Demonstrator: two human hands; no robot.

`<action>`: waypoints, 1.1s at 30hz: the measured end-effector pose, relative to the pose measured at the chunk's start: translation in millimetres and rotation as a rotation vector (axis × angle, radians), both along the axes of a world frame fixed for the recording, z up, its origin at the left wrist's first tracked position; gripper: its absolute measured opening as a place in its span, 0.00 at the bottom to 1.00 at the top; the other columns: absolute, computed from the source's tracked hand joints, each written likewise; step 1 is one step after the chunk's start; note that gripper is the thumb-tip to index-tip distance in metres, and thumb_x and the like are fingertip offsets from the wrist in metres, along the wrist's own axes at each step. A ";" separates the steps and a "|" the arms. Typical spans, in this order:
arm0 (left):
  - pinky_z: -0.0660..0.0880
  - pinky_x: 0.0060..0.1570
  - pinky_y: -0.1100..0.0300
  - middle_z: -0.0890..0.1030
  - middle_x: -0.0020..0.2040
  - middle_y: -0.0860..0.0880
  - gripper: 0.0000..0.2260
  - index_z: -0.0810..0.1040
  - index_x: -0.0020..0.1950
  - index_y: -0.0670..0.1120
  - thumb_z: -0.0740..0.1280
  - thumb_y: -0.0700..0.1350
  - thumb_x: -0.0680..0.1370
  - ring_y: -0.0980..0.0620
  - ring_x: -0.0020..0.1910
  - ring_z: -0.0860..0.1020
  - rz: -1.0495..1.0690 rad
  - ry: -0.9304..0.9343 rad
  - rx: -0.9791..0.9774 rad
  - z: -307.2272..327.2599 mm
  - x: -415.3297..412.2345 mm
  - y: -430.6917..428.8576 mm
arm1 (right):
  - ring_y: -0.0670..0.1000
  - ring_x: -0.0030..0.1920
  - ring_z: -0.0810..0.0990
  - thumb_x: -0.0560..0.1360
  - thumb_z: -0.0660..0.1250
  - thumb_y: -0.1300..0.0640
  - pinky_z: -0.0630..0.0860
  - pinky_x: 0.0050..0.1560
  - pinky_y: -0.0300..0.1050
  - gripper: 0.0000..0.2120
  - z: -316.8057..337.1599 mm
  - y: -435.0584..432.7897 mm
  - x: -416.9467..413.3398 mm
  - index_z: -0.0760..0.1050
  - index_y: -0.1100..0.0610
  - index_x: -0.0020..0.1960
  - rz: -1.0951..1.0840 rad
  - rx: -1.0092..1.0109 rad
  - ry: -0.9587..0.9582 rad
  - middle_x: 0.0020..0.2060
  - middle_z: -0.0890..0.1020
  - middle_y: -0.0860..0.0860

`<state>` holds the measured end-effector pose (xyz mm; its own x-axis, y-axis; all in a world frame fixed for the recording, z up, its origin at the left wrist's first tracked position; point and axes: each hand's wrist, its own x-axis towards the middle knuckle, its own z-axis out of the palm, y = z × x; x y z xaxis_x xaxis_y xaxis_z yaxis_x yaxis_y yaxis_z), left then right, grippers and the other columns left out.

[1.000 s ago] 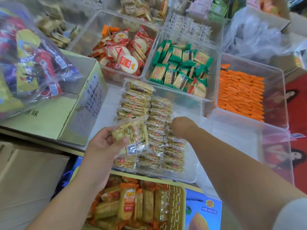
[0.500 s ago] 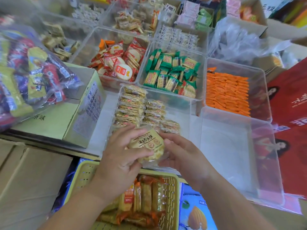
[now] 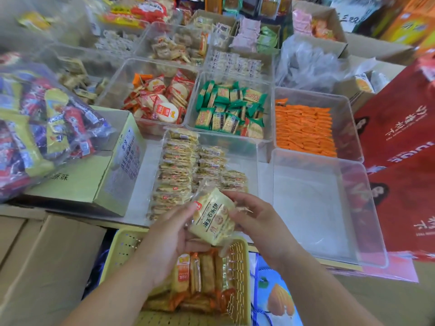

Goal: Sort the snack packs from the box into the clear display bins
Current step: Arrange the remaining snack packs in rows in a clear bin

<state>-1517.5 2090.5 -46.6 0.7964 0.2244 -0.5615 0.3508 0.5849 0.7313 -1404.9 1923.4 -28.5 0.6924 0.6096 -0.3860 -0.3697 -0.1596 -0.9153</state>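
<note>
Pack (image 3: 213, 218): lower centre, at the near edge of the bin (image 3: 244, 147), above the basket (image 3: 122, 243). Left hand (image 3: 169, 241) and right hand (image 3: 256, 222): both gripping it, right having come from the bin a second ago. Pack turned label-up; likely being squared for the third row.

A clear bin (image 3: 310, 208) at near right has a bare floor, open from above. Left of it, the middle bin (image 3: 244, 161) holds rows of yellow packs (image 3: 179, 170) across its left and centre; a strip along its right wall is free. The left hand (image 3: 169, 234) and right hand (image 3: 261, 227) grip one pack (image 3: 213, 217) over its near edge. A carton (image 3: 77, 182) walls the left, red boxes (image 3: 400, 142) the right, full bins (image 3: 310, 97) the far side.
</note>
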 end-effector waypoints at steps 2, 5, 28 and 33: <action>0.84 0.39 0.52 0.87 0.52 0.41 0.12 0.84 0.60 0.54 0.72 0.51 0.77 0.41 0.48 0.87 0.005 0.001 0.142 -2.7 -1.6 -5.2 | 0.49 0.50 0.86 0.79 0.70 0.61 0.82 0.48 0.41 0.16 -1.3 4.0 -6.9 0.79 0.44 0.62 -0.057 -0.125 -0.092 0.55 0.83 0.50; 0.81 0.43 0.65 0.86 0.53 0.62 0.15 0.80 0.54 0.75 0.69 0.50 0.81 0.59 0.51 0.85 -0.007 -0.064 0.564 3.1 -2.4 -11.5 | 0.41 0.52 0.83 0.77 0.71 0.44 0.82 0.54 0.43 0.15 -0.4 11.2 -20.6 0.74 0.38 0.62 -0.183 -0.315 -0.165 0.56 0.80 0.42; 0.67 0.70 0.46 0.71 0.72 0.51 0.27 0.78 0.69 0.55 0.77 0.59 0.72 0.48 0.71 0.66 -0.377 0.200 1.441 -41.2 1.7 62.9 | 0.57 0.56 0.78 0.74 0.60 0.65 0.71 0.56 0.53 0.20 -50.8 78.2 160.4 0.72 0.51 0.64 0.813 -1.194 -1.457 0.52 0.81 0.51; 0.63 0.68 0.55 0.72 0.67 0.56 0.28 0.78 0.70 0.56 0.79 0.57 0.71 0.52 0.69 0.67 -0.391 0.164 1.410 -45.3 -14.2 73.3 | 0.59 0.44 0.78 0.75 0.60 0.66 0.73 0.44 0.51 0.17 -88.4 92.4 169.1 0.69 0.55 0.61 0.819 -1.249 -1.290 0.41 0.78 0.53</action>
<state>-1531.7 2163.8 -91.9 0.8842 0.4412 -0.1536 0.4489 -0.7114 0.5406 -1235.8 2015.9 -116.9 0.6062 0.7077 -0.3629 0.7929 -0.5736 0.2058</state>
